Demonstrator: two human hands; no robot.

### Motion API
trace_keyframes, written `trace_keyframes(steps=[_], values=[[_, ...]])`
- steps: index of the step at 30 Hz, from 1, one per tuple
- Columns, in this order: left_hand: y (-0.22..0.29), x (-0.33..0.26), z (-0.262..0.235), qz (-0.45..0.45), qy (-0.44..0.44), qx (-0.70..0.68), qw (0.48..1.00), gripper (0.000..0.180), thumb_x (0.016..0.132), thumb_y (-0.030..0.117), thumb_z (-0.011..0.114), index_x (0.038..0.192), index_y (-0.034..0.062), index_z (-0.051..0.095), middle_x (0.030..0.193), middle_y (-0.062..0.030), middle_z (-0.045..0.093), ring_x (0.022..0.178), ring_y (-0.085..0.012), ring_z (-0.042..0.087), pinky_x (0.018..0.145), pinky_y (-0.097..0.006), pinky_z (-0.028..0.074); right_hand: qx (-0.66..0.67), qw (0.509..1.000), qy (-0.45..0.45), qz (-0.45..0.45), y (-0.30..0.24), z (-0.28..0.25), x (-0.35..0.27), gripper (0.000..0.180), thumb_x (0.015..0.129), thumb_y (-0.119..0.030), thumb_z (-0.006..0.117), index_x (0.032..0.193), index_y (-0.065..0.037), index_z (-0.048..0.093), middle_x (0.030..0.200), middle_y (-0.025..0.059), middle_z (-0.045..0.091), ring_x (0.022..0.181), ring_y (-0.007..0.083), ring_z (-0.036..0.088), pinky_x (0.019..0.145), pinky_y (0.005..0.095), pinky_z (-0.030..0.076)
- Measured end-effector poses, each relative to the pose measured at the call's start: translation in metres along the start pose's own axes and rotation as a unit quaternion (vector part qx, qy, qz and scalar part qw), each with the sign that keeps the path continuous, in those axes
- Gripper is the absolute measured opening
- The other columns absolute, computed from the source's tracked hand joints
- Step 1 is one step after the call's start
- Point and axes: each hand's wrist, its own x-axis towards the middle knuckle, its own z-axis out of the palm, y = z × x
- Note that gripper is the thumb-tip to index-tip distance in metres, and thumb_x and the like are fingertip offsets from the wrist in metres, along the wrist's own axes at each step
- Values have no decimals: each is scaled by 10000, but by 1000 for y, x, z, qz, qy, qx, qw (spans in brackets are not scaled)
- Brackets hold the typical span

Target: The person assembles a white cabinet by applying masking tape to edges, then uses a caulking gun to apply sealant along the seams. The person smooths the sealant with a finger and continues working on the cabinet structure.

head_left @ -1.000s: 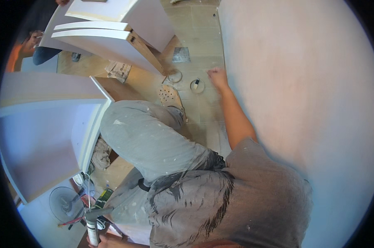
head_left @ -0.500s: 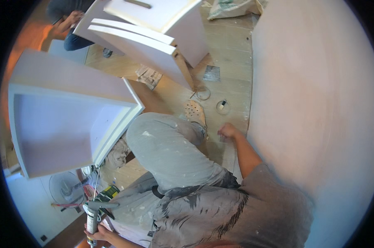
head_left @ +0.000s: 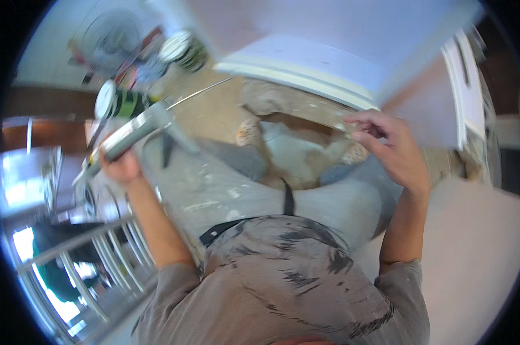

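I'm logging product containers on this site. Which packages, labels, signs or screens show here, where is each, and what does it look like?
Caulking gun with cartridge: gripped in the left hand, upper left; long grey-white tube, label too blurred to describe.
Round cans: on the floor, top left of centre; white lids, green and dark sides.
Round container: just behind the gun; white top, green side.
Signs or screens: none visible.

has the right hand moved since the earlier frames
Yes. The right hand has left the floor by the wall and now touches the white panel's lower edge.
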Motion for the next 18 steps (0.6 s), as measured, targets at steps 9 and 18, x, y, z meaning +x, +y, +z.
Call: trace_keyframes(steps=[9,18], values=[[-76,-40,90,56,140,-78,985,232,975,150,709,1173,85,607,1059,-64,660,1076,-211,636,988,-413,494,-436,899,-19,-43,86,132,111,479,968,-105,641,1446,-99,615,1070,279,712,1002,494,663,917,504,527],[-90,-43,105,73,129,-126,981,402,898,47,782,1212,109,539,1104,-48,640,1092,-184,627,985,-377,493,-435,894,26,-101,108,138,125,140,996,-108,618,1072,-14,690,961,247,700,875,459,673,769,490,519]])
